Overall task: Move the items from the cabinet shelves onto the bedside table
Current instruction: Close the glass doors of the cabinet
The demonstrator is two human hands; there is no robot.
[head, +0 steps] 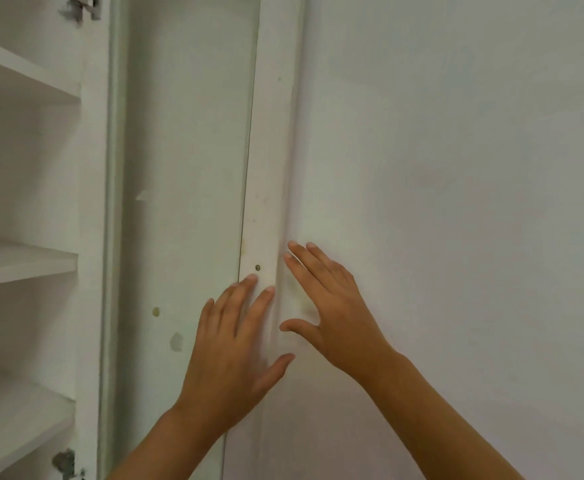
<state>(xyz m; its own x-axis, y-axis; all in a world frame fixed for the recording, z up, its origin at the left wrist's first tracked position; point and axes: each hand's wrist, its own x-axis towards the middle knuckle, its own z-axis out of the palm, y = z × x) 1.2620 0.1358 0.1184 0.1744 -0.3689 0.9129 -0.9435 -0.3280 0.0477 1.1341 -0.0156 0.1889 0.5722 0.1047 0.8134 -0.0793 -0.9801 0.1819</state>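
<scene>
Both hands are reaching toward a white cabinet door edge (266, 202) near the picture's centre. The left hand (235, 348), at about six o'clock, is lying with fingers straight and spread, fingertips touching the door's edge strip just below a small screw (258, 268); its grip is holding nothing. The right hand (335, 317), toward four o'clock from the screw, is also spread flat against the adjoining white panel (456, 202), empty, probably bracing while the door is being swung. At nine o'clock the cabinet shelves (23, 261) are showing bare boards; no items are visible on the parts in view. The bedside table is lying out of view.
</scene>
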